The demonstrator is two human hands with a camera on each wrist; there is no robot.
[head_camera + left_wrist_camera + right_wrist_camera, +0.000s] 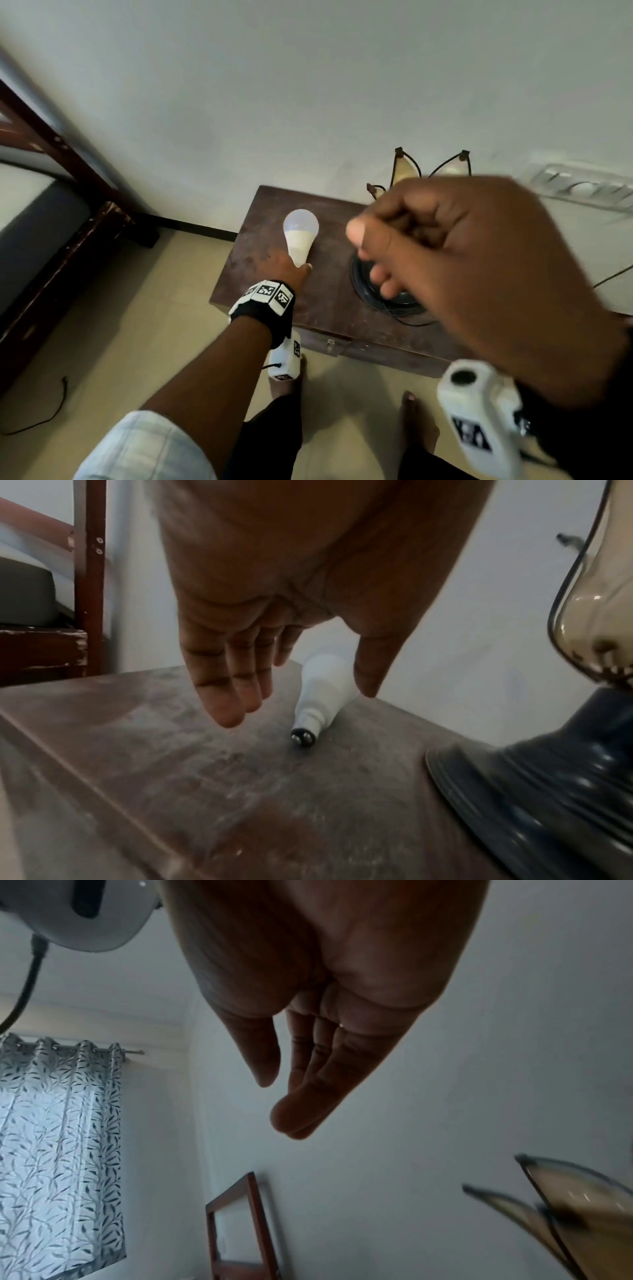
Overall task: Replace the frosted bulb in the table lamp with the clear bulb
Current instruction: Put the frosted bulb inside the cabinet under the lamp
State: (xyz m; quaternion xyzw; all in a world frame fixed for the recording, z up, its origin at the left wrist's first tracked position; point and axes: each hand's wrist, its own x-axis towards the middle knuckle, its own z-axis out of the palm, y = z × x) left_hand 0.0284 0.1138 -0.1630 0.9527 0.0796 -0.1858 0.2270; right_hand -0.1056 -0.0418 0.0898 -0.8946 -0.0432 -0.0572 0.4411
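Left hand (274, 631) spread, fingers relaxed above bulb (300, 240) lying on worktop (329, 308); right hand (472, 274) empty, loosely curled over lamp (561, 750). Best gripped gently around white body.

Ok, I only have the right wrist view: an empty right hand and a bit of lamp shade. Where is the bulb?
Observer: A white bulb lies on its side on the brown table, left of the lamp's base.
Operator: Is the left hand holding it?
Observer: No. The left hand hovers over it, fingers straight, thumb beside its body.
Operator: Is the lamp's socket empty?
Observer: Cannot tell; in the head view the right hand covers it.
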